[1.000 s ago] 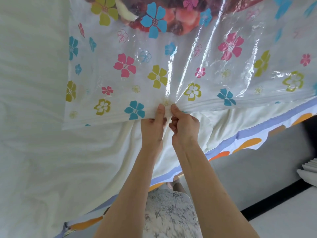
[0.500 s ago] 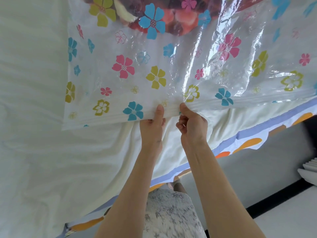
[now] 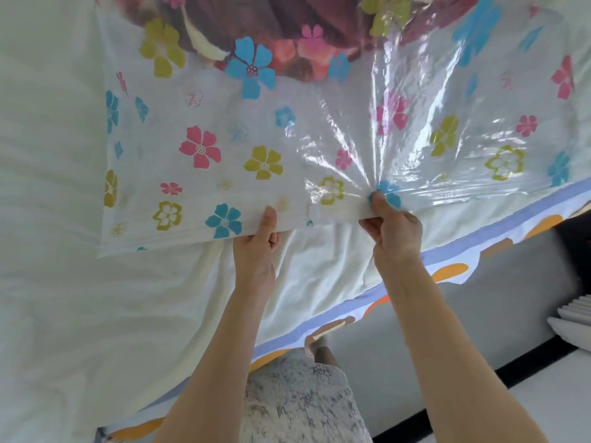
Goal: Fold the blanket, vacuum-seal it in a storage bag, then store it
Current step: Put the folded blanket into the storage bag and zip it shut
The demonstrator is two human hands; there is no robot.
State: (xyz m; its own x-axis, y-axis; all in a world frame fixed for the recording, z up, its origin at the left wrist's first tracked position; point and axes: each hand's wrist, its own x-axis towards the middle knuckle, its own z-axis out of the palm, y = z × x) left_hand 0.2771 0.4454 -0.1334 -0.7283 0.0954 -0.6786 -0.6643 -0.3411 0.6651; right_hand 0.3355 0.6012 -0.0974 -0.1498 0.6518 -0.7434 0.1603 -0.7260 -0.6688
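left hand (image 3: 256, 251), right hand (image 3: 395, 233) pinching storage bag (image 3: 224, 123)

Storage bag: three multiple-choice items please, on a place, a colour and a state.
1. Where is the blanket? A on the floor; B inside the storage bag, at its far end; C over an arm.
2. Which colour is the flower at the right hand thumb? A pink; B yellow; C blue.
3. What do the left hand and right hand do? A lie flat; B pinch the bag's near edge; C hang idle.
Key: B, it shows through the clear plastic; C, blue petals around the thumb tip; B, thumbs lie on top.
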